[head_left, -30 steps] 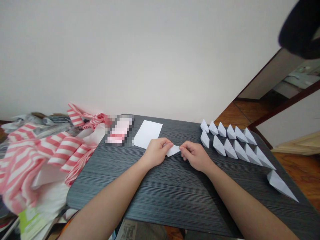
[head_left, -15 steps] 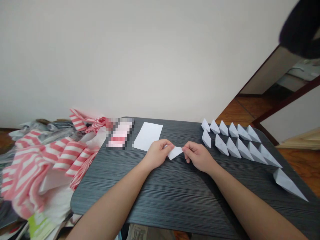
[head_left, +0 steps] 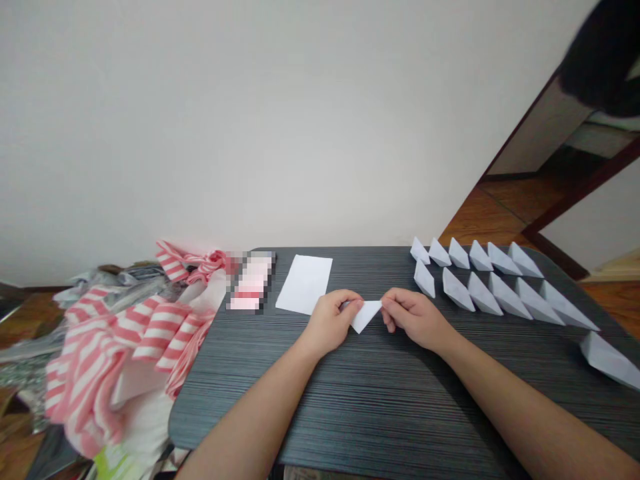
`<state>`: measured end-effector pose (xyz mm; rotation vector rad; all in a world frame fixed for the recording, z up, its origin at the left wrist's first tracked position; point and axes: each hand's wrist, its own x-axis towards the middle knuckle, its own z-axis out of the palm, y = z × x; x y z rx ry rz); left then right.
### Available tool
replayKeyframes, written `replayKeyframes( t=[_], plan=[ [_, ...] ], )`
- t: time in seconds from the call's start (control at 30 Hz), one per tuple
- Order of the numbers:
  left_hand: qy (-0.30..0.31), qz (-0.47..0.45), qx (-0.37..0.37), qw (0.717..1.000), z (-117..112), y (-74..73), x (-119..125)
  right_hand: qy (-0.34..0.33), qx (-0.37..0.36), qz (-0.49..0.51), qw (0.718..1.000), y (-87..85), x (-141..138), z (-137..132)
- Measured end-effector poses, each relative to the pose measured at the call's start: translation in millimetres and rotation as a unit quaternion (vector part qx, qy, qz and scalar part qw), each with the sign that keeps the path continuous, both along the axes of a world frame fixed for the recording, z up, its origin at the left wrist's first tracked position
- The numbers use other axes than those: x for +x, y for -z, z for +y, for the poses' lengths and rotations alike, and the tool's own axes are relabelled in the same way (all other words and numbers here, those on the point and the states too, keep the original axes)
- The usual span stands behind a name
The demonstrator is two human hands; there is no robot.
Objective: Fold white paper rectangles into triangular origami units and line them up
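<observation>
My left hand (head_left: 333,320) and my right hand (head_left: 415,317) both pinch a small white folded paper triangle (head_left: 365,315) between them, just above the dark striped table (head_left: 360,400). Each hand's fingers are closed on one end of it. A flat white paper sheet (head_left: 305,283) lies just behind my left hand. Several finished folded paper pieces (head_left: 480,277) stand in two rows at the right, and one more folded piece (head_left: 607,360) lies apart at the far right.
A heap of red-and-white striped plastic bags (head_left: 130,340) covers the left side beside the table. A blurred pink packet (head_left: 250,283) sits near the table's back left. A doorway and wooden floor (head_left: 490,217) show at the right.
The view has shifted, so everything sits further right and lower. The paper between my hands has turned and now shows as a downward-pointing triangle.
</observation>
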<state>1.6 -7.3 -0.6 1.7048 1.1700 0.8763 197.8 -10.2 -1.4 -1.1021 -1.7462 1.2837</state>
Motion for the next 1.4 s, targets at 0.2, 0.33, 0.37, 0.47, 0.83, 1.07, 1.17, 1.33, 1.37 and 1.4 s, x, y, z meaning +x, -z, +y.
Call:
replayKeyframes(
  t=[0.2,0.33,0.37,0.47,0.83,1.07,1.17,1.33,1.37,1.4],
  plan=[
    [0.017,-0.032,-0.048,0.998,-2,4.5,2,-0.008,-0.051,0.054,0.997,11.5,-5,-2],
    [0.032,0.023,0.015,0.999,-4,-0.9,3,0.008,-0.044,0.046,0.998,13.3,-3,0],
    [0.033,0.036,0.040,0.998,-4,-2.6,4,0.010,-0.038,0.045,0.998,12.9,-3,0],
    [0.043,0.060,0.103,0.992,-5,-6.2,5,0.022,-0.020,0.042,0.999,11.7,-3,2],
    [0.046,0.107,0.174,0.978,-5,-0.8,6,0.046,0.029,0.020,0.998,10.4,-7,5],
    [0.003,0.139,0.125,0.982,-8,-4.4,7,0.081,0.162,-0.062,0.981,3.2,-6,4],
    [0.020,0.134,0.053,0.989,-9,-5.2,8,0.077,0.150,-0.099,0.981,2.6,-7,2],
    [0.034,0.057,-0.008,0.998,-6,-4.7,7,0.053,0.156,-0.114,0.980,2.2,-6,2],
    [0.033,0.053,-0.006,0.998,-6,-4.4,7,0.049,0.157,-0.119,0.979,2.0,-6,3],
    [0.034,0.052,-0.002,0.998,-5,-4.3,6,0.047,0.157,-0.125,0.979,1.8,-6,3]
  ],
)
